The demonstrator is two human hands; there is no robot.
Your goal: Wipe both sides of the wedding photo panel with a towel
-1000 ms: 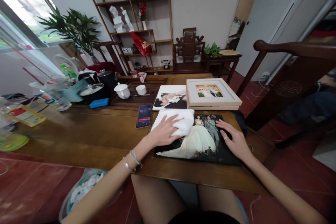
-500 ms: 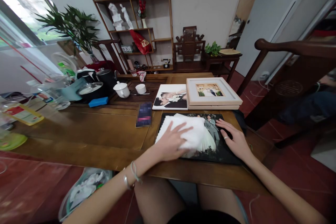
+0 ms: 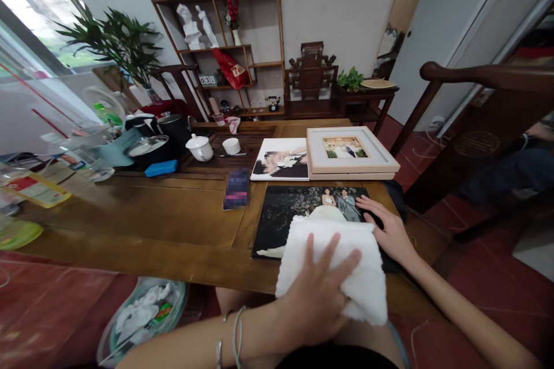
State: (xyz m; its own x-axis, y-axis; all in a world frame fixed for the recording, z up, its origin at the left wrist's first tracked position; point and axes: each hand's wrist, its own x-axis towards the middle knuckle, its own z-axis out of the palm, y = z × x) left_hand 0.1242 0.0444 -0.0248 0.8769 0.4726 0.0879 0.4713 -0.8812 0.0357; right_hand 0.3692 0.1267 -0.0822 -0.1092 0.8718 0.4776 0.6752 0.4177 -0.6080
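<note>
A folded white cloth (image 3: pixel 367 265) is in my left hand (image 3: pixel 315 294), whose fingers are spread over its top. The cloth covers the near middle of a dark photo panel (image 3: pixel 277 213) and reaches past the table's front edge. I cannot tell how much of it presses on the panel. The panel lies on the table and shows a couple in wedding clothes. My right hand (image 3: pixel 389 233) rests open at the panel's right side, fingers stretched out and fingertips touching its surface.
Behind the panel lie a white-edged photo print (image 3: pixel 281 160) and stacked light wood frames (image 3: pixel 318 168). A phone (image 3: pixel 236 188) is left of the panel. Farther left are a lidded white cup (image 3: pixel 199 148), a blue sponge (image 3: pixel 161 168) and a bottle (image 3: pixel 38 187). A waste bin (image 3: pixel 179 300) stands below.
My left hand and the white cloth have moved right and toward me, from the panel's upper left to its near edge, uncovering the couple. My right hand has stayed in place.
</note>
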